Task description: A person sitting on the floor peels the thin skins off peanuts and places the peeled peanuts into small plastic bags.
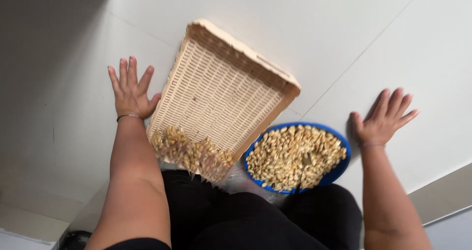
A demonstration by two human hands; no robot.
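Both arms reach forward from the person's lap, palms down on the pale floor. The left hand (130,90) lies flat with fingers spread apart, gripping nothing, its thumb just beside the long edge of a wicker tray (221,83). The right hand (383,117) is likewise splayed and empty, flat on the floor just beside a blue bowl (344,147). The tray lies between the hands, tilted, with a heap of pale nuts (191,152) gathered at its near end. The bowl, touching the tray's near corner, is filled with the same nuts.
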